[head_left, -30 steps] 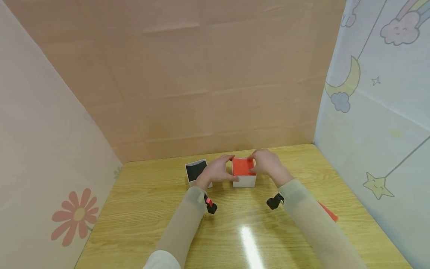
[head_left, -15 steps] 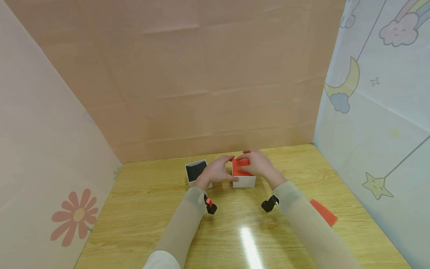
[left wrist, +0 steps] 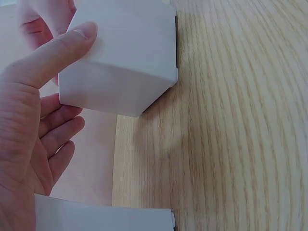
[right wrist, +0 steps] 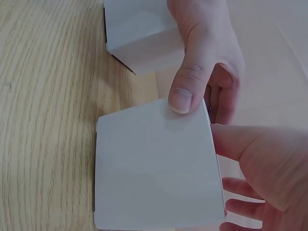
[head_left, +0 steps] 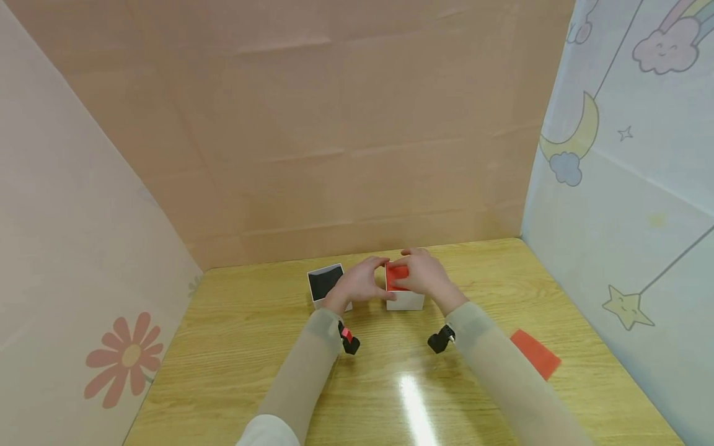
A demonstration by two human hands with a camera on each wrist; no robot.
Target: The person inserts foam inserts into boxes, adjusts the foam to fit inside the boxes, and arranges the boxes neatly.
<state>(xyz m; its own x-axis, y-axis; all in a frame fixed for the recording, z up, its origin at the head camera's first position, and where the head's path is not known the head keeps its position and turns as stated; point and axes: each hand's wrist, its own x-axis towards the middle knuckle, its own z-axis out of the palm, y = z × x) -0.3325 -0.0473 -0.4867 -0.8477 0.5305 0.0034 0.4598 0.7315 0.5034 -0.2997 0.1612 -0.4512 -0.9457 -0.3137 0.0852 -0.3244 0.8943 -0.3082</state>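
A white square box (head_left: 405, 301) stands near the back of the table, a red sheet-like surface (head_left: 396, 274) showing in its top. My left hand (head_left: 361, 282) holds the box at its left side. In the left wrist view the thumb (left wrist: 72, 45) lies on the box's near face, the other fingers at the adjoining side. Over the box top is my right hand (head_left: 426, 274), its thumb and fingers spread loosely on or just above the red surface. Exact contact of these fingertips is hidden in the right wrist view, where the box's white face (right wrist: 156, 166) shows.
Left of my left hand stands a second white box (head_left: 326, 284) with black inside, partly behind the wrist. A flat red piece (head_left: 537, 354) lies on the wooden table (head_left: 245, 347) beside my right sleeve. Cloth-like walls enclose the back and both sides.
My right hand has moved left from the box's right edge across its red top. More of the red piece on the table shows beside the sleeve. The left hand stays in place.
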